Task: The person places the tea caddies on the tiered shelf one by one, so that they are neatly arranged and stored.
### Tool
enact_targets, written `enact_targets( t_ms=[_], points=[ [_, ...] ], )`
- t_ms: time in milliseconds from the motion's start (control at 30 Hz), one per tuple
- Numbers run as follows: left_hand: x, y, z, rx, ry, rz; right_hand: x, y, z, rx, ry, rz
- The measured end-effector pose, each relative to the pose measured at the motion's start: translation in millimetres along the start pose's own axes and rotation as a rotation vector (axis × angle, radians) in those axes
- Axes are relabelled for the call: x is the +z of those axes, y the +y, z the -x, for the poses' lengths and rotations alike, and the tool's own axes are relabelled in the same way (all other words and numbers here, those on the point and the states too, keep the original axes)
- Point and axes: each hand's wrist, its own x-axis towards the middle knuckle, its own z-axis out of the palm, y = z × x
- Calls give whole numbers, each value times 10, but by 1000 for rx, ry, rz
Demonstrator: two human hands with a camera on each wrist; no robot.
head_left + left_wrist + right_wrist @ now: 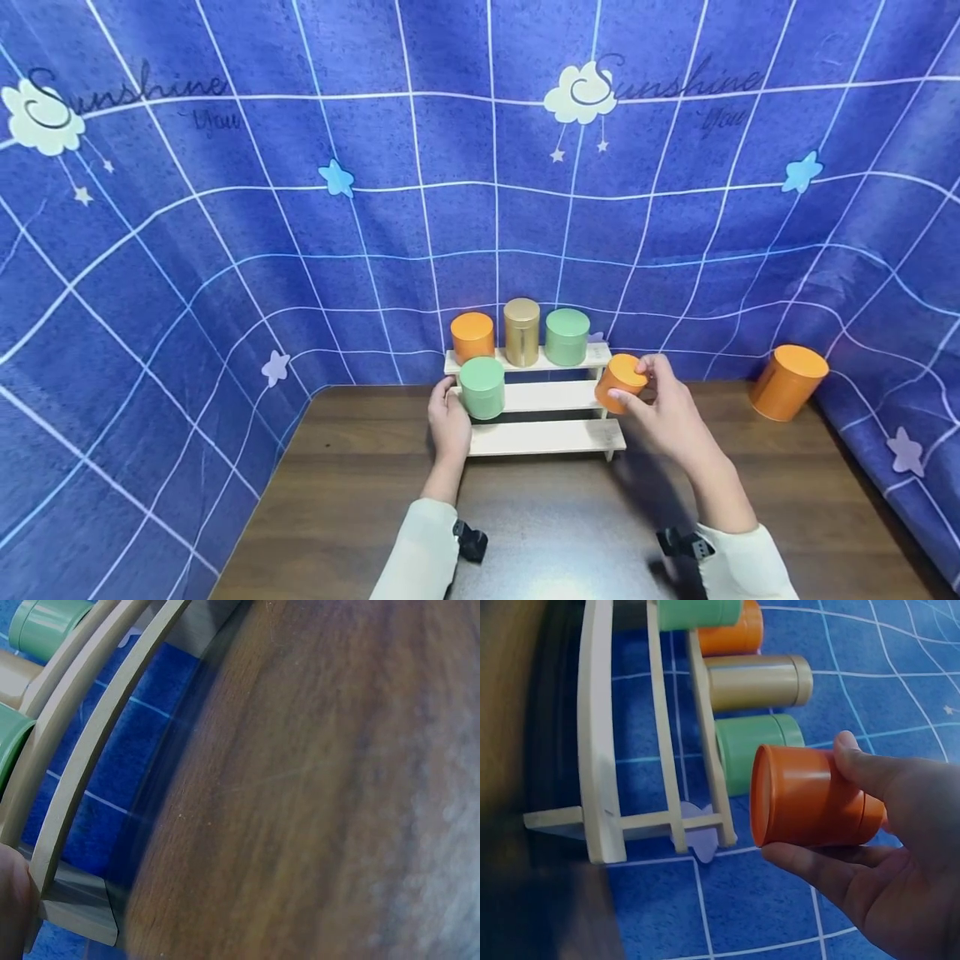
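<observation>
A small three-step wooden display rack point(546, 439) stands on the table. My left hand point(450, 423) grips its left end, with the thumb point(15, 900) against the step edges in the left wrist view. Right beside that hand, a green canister point(482, 389) sits on the middle step. My right hand point(671, 412) pinches an orange canister point(806, 796) between thumb and fingers, tilted and held up by the rack's right end. On the top step stand another orange canister point(472, 337), a taller gold canister point(522, 333) and a second green canister point(567, 337).
Farther right, one more orange canister point(789, 383) stands on the brown wooden table point(360, 492) near its back edge. A blue gridded curtain point(465, 217) hangs behind the table and along both sides.
</observation>
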Motion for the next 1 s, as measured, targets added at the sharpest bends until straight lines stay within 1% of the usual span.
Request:
enact_targets(
  t_ms=[200, 433, 567, 767, 867, 1000],
  points=[
    [31, -13, -18, 32, -9, 5, 92, 11, -2, 10, 7, -26],
    [33, -29, 2, 0, 9, -14, 257, 40, -6, 11, -3, -53],
    [26, -24, 7, 8, 14, -10, 366, 25, -8, -10, 3, -108],
    [11, -2, 23, 10, 13, 8, 491, -58, 5, -45, 32, -194],
    [13, 9, 26, 7, 8, 2, 553, -98, 13, -55, 43, -224],
    [19, 23, 26, 1, 7, -7, 679, -137, 27, -80, 57, -298]
  ],
)
